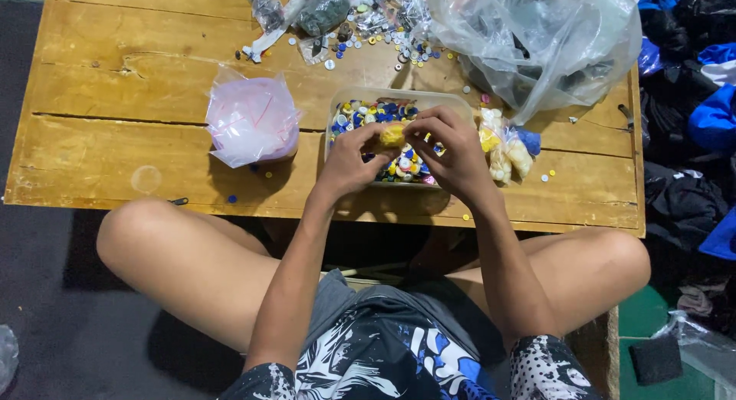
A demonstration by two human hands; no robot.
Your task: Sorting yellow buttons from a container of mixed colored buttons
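At the centre of the frame both hands meet over a clear tub (469,103) of mixed buttons (368,113) on a wooden table (115,139). The left hand (349,161) and right hand (458,156) each pinch a small yellow bag (392,136) between thumb and fingertips, fingers closed on it, holding it just above the buttons. Left of the tub lies a pink bag (251,120). Just right of the tub sit small bags (507,151) of yellow and cream pieces. A large clear bag (552,40) fills the upper right, loose buttons (414,55) scattered beside it.
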